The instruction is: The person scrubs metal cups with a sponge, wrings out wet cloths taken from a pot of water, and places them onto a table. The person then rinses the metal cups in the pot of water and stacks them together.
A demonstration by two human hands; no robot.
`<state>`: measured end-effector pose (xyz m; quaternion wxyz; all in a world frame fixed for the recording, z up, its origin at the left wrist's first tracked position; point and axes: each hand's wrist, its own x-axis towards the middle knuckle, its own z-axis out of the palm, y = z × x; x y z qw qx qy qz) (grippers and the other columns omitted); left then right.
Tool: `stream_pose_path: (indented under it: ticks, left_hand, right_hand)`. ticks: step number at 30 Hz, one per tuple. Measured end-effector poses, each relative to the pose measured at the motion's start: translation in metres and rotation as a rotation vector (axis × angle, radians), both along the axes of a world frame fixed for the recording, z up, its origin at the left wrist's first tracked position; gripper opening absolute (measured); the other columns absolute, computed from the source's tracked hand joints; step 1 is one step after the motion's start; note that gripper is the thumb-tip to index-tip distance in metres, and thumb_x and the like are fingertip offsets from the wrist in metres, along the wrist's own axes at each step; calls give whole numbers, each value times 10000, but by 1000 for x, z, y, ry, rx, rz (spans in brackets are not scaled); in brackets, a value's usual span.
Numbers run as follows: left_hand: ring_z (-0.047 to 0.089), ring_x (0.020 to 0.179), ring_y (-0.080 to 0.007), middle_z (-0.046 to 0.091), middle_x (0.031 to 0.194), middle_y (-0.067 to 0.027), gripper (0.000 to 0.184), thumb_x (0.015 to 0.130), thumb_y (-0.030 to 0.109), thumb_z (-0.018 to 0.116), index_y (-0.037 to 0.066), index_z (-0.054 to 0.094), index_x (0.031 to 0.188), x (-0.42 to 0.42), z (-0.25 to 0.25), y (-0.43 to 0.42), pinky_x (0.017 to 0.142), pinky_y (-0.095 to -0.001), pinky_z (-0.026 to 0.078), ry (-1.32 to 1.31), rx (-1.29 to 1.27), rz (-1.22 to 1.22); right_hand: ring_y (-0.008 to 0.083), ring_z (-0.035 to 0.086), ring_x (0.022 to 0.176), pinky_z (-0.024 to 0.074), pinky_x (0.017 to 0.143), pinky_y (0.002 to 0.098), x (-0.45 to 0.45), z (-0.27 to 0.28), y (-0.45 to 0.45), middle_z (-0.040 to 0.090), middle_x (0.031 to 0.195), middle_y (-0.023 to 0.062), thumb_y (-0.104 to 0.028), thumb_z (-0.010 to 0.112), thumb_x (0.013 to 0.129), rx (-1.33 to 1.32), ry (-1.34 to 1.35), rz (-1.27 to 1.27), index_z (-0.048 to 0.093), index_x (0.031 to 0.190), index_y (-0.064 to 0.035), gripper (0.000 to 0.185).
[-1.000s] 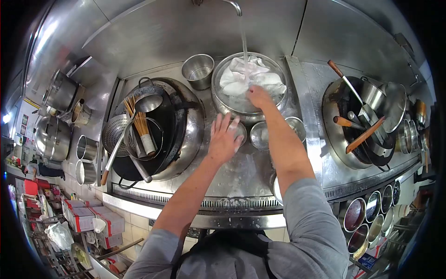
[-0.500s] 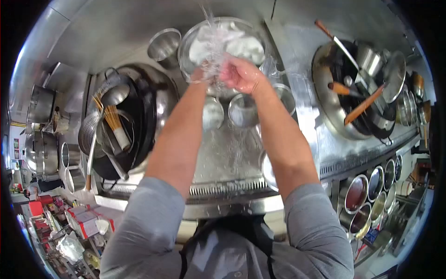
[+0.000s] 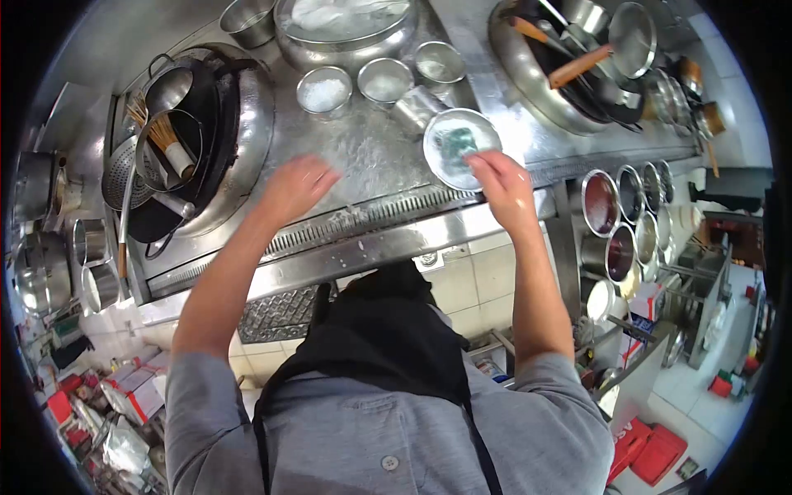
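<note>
My left hand hovers over the wet steel worktop near its front grate, holding nothing. Its fingers stretch to the right and are slightly blurred. At the right, my right hand reaches over the rim of a round white bowl, fingers stretched towards a green scouring pad inside. Whether the fingertips touch the pad is hard to see. Beside the bowl a steel cup lies tilted. Behind it stand small round containers, one with white granules.
A large steel basin with white contents stands at the back. At left, a wok holds a ladle, strainer and bamboo brush. Another wok station with wooden-handled tools is at right, above several sauce pots.
Both hands have left the running water over the basin and come down towards me, spreading apart. The right is now at the white bowl. The view has tilted down.
</note>
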<state>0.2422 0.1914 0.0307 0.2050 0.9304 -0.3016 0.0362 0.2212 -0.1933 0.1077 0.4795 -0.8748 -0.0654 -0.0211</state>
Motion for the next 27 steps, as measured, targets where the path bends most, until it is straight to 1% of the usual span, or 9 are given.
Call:
stream_pose_path:
  ticks: [2, 5, 6, 8, 12, 17, 20, 24, 27]
  left_hand:
    - [625, 863, -369, 664, 877, -170, 220, 960, 230, 627, 26, 686, 900, -71, -15, 43, 792, -469, 508, -17, -80, 121]
    - [612, 874, -386, 665, 910, -193, 199, 961, 175, 610, -3, 697, 947, -159, -25, 112, 822, -475, 495, 130, -231, 499]
    - [611, 882, -392, 666, 933, -195, 203, 966, 175, 604, -7, 693, 961, -180, -32, 139, 818, -476, 493, 47, -167, 556]
    - [611, 917, -390, 670, 974, -192, 219, 980, 194, 589, -2, 688, 989, -211, -42, 181, 849, -479, 482, -47, -80, 699]
    - [613, 1025, -356, 688, 1026, -164, 281, 1013, 282, 540, 44, 688, 1040, -256, -57, 224, 1002, -510, 414, -91, 128, 878]
    - [628, 1038, -315, 718, 999, -119, 340, 1005, 393, 516, 120, 719, 1022, -250, -63, 203, 1121, -556, 317, -80, 260, 1046]
    - [629, 1020, -325, 723, 981, -110, 349, 1003, 398, 522, 118, 729, 1007, -245, -56, 183, 1122, -562, 313, -67, 228, 1052]
    - [621, 945, -354, 680, 864, -133, 345, 955, 399, 576, 82, 710, 930, -237, -56, 142, 1108, -590, 310, -125, 110, 984]
    - [636, 822, -369, 681, 788, -122, 315, 855, 404, 636, 101, 681, 778, -207, -29, 81, 811, -557, 431, 13, 96, 843]
  right_hand:
    - [366, 681, 1002, 525, 865, 394, -48, -44, -58, 714, 1021, 207, -188, 656, 968, 78, 77, -303, 706, 1013, 24, 222]
    - [392, 621, 1160, 470, 985, 497, -91, -130, -104, 681, 1182, 226, -223, 660, 969, -438, -122, -311, 669, 1150, -4, 285]
    - [409, 483, 1349, 335, 1098, 635, -102, -150, -92, 565, 1398, 227, -335, 649, 967, -784, -138, -277, 563, 1356, -28, 503]
    - [404, 350, 1462, 219, 1139, 710, -110, -174, -30, 429, 1545, 208, -475, 619, 952, -943, -241, -267, 458, 1469, -13, 712]
    - [384, 228, 1529, 58, 1187, 708, -123, -127, 134, 396, 1576, 208, -599, 537, 938, -647, -77, 223, 405, 1510, -6, 834]
    - [371, 411, 1430, 260, 1164, 629, -129, -86, 288, 558, 1431, 185, -537, 556, 963, -667, -26, 613, 494, 1463, -46, 704]
    - [385, 516, 1320, 391, 1117, 533, -101, -168, 361, 546, 1425, 196, -433, 663, 951, 127, 214, 773, 537, 1405, -44, 611]
    - [346, 566, 1267, 449, 1078, 431, -41, -50, 309, 581, 1366, 188, -302, 683, 948, 312, 64, 650, 531, 1411, -60, 545]
    - [321, 592, 1228, 460, 1061, 428, 58, -9, 252, 614, 1298, 203, -272, 652, 950, 175, -67, 528, 567, 1343, -41, 464]
